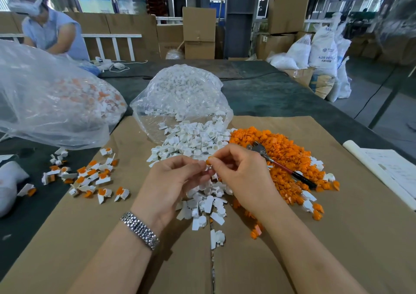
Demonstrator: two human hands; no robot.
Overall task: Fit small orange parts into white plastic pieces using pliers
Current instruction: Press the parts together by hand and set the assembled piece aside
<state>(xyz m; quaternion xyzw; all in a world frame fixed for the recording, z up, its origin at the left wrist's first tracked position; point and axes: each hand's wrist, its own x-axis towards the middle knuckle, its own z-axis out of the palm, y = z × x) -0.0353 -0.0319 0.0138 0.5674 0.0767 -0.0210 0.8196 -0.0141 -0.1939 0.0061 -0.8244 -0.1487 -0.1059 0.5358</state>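
Pinching 1 orange part (209,159) in my right hand (238,176), I met the white piece (208,169) gripped by my left hand (173,178) directly below it; the pliers (281,165) lay unused at 3 o'clock, nearer my right.

A heap of small bright orange plastic parts (281,156) lies beside a spill of plain white plastic pieces (191,140), both on flat tan-brown corrugated cardboard (337,237) over a dark grey-green tabletop (270,91). The slim pliers (281,166) on the orange heap have grey metal jaws and a red-and-black handle. Joined white-and-orange pieces (90,176) dot the left, and a silver, finely linked metal watch band (140,230) gleams.
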